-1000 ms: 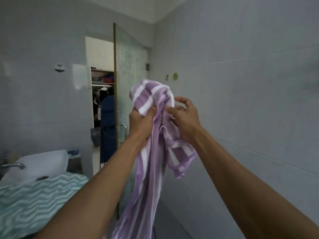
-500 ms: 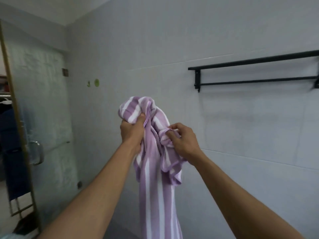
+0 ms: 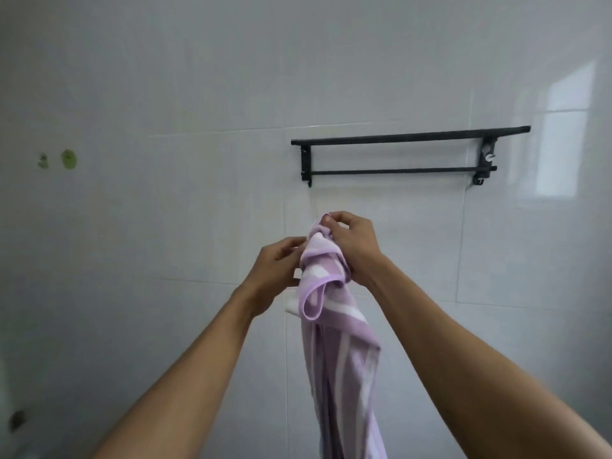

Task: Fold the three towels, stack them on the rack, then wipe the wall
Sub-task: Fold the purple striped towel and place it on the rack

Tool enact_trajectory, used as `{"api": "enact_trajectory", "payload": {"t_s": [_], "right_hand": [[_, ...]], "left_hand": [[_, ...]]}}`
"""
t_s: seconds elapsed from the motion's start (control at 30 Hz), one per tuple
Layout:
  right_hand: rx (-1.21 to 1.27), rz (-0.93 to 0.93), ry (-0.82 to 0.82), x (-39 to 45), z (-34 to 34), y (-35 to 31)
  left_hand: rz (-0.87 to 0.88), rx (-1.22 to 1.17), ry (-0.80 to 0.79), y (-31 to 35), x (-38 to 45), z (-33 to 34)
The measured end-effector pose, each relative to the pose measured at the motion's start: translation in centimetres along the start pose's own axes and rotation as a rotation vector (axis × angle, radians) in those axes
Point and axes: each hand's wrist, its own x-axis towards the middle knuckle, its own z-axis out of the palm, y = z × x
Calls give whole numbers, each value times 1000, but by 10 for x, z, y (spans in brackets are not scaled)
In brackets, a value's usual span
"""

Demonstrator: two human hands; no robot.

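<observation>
A purple and white striped towel (image 3: 341,352) hangs bunched in front of me, trailing down past the bottom of the view. My right hand (image 3: 354,250) grips its top, thumb and fingers pinched on the upper bunch. My left hand (image 3: 275,270) holds the towel's left edge just below and beside the right hand. A black two-bar towel rack (image 3: 397,154) is fixed to the white tiled wall (image 3: 165,94), above and to the right of my hands. Nothing lies on the rack. No other towels are in view.
Two small green hooks or stickers (image 3: 68,159) sit on the wall at the left. A bright window reflection (image 3: 563,134) shows on the tiles at the right. A pale blurred object (image 3: 6,409) is at the lower left edge.
My view has swung right, from the glass door and sink to facing the rack. The towel moved with my hands; my right hand has shifted up to the towel's top, above my left.
</observation>
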Motion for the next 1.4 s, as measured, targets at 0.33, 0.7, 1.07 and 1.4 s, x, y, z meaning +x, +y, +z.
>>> {"api": "enact_trajectory", "payload": {"t_s": [0.33, 0.7, 1.07, 1.4], "right_hand": [[-496, 66, -172, -3, -4, -15], [-548, 72, -11, -25, 19, 21], [-694, -71, 344, 19, -22, 53], [-174, 590, -215, 24, -35, 79]], "left_hand": [[114, -28, 161, -20, 23, 2], [-175, -243, 271, -44, 50, 17], [-256, -441, 345, -36, 70, 43], [-108, -453, 429, -29, 96, 64]]}}
